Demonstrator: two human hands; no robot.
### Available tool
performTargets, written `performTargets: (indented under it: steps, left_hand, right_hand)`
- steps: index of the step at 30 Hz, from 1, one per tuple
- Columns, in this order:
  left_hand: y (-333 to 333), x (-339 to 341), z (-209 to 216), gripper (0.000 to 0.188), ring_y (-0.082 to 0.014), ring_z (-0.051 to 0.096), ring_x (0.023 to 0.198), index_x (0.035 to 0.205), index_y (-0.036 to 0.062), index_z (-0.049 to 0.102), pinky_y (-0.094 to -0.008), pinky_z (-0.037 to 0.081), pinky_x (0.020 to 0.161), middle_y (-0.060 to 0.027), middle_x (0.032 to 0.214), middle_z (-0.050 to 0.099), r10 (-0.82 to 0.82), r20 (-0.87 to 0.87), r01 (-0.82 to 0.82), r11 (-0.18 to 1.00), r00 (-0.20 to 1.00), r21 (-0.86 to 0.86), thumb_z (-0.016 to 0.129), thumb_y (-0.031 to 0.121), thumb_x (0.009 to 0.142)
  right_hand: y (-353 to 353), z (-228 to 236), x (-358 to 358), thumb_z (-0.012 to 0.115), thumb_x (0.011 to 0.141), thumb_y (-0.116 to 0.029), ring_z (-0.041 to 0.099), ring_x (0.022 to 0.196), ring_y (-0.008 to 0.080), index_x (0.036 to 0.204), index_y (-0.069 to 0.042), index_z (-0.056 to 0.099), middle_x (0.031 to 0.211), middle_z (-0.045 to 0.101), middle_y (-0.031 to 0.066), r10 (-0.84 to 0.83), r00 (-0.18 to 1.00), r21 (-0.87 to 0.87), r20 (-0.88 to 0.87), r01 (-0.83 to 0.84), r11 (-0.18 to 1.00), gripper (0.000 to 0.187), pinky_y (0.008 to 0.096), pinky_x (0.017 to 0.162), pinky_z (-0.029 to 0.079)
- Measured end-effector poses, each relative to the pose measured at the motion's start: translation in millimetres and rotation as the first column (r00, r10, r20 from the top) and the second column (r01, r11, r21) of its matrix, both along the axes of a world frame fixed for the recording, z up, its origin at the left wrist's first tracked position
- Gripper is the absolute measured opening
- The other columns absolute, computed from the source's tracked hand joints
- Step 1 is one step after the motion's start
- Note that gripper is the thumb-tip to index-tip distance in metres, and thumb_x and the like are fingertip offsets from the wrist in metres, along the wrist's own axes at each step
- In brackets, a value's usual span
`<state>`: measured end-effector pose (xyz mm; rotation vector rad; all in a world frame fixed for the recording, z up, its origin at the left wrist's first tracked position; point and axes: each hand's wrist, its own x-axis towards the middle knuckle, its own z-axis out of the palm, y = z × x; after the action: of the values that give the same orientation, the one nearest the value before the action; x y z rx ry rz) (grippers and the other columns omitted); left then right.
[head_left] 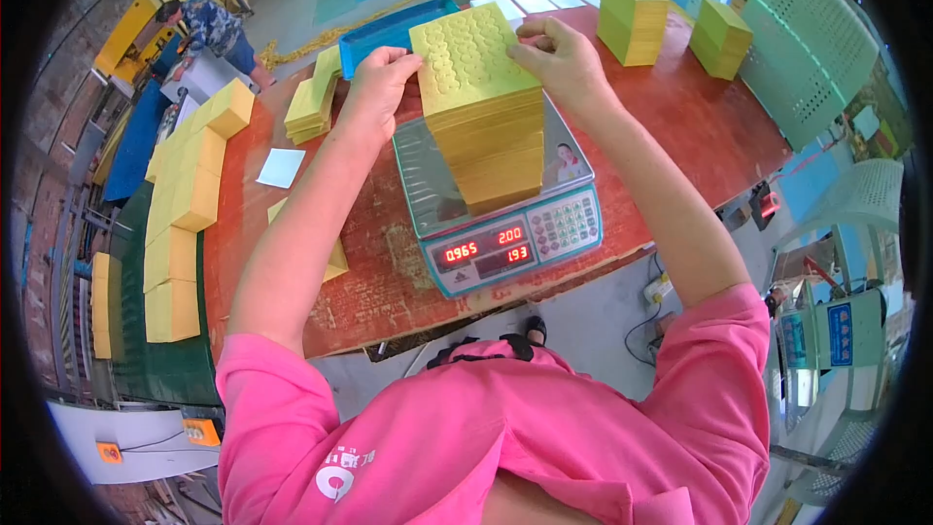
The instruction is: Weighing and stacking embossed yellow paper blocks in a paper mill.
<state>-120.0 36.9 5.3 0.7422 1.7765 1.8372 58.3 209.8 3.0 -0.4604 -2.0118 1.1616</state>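
A tall stack of yellow embossed paper sheets (483, 107) stands on the pan of a digital scale (505, 224) with red lit digits. My left hand (379, 83) rests against the stack's upper left edge, fingers curled on the top sheets. My right hand (559, 58) pinches the top sheets at the stack's far right corner. Both arms reach out in pink sleeves.
The scale sits on a red-brown table (680, 126). More yellow stacks lie at the left (190, 204), behind my left hand (313, 102) and at the far right (632, 19). A blue tray (384, 31) lies behind. A green plastic chair (816, 49) stands right. A person works far left.
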Motion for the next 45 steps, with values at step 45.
performTargets:
  steps: [45]
  left_hand:
    - [-118, 99, -46, 0.012, -0.0055, 0.052, 0.057, 0.101, 0.0036, 0.066, -0.0210, 0.039, 0.048, -0.0005, 0.074, 0.060, 0.350, 0.051, -0.353, 0.929, 0.935, 0.107, 0.059, 0.013, 0.097]
  right_hand:
    - [-59, -33, 133, 0.053, 0.096, -0.001, 0.050, 0.061, 0.0058, 0.100, 0.001, 0.066, 0.075, 0.059, 0.0014, 0.178, 0.936, -0.490, -0.304, -0.314, 0.813, 0.014, 0.0219, 0.054, 0.036]
